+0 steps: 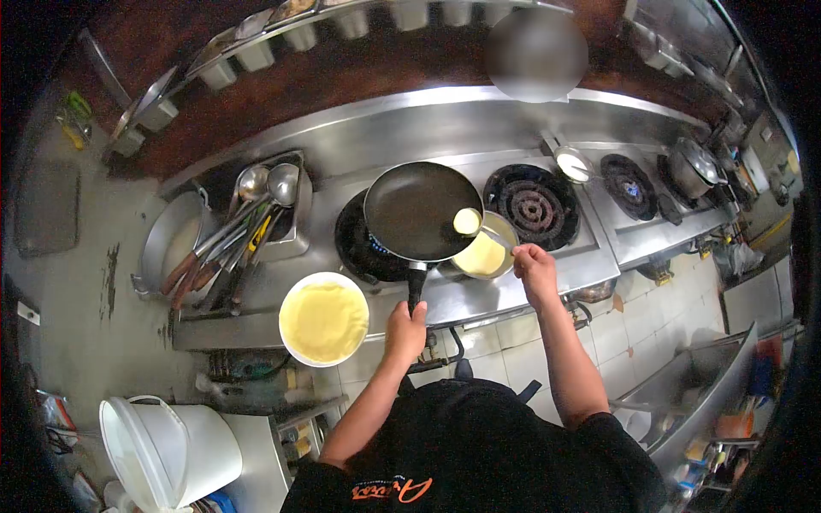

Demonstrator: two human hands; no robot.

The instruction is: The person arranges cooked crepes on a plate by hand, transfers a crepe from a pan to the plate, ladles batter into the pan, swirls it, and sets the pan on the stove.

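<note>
My left hand (405, 332) is wrapped round the black handle of a dark frying pan (419, 205), which is over the lit left burner (351, 235). My right hand (534, 267) is closed at the right side of a metal bowl (506, 231) of pale yellow batter. A small round ladle (467, 221) filled with yellow batter is at the pan's right edge; its handle is hard to make out, so what my right fingers pinch cannot be told. To the left of my left hand, a white plate (365, 323) bears thin yellow rounds (324, 322).
Ladles and tongs (248, 227) lie in a metal container at the left, beside a large pot (175, 235). An unlit burner (532, 205), a small pan (573, 164) and a lidded pot (694, 167) are to the right. A white bucket (201, 453) stands lower left.
</note>
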